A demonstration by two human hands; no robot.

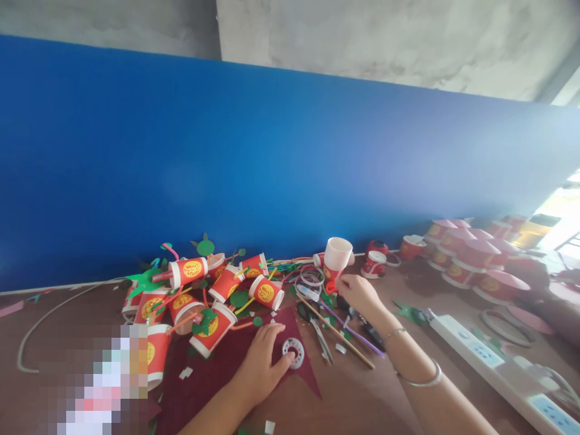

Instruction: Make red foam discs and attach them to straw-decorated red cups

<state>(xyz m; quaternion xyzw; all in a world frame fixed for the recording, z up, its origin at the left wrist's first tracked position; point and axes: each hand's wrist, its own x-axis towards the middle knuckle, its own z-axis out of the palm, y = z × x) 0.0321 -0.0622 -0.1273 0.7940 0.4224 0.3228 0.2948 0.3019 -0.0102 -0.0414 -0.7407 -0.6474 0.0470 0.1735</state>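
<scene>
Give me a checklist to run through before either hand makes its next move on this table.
1. Left hand free of a closed grip: ok; thumb and fingers are spread, with the thumb at the white ring.
2. Right hand holding the small red piece: cannot tell; it is right by it, but the grip is unclear.
3. Scissors lying flat and unheld: ok; they lie between the hands.
4. Table free of scraps: not ok; paper scraps lie about.
5. Cups in the left pile all upright: not ok; several lie tipped over.
</scene>
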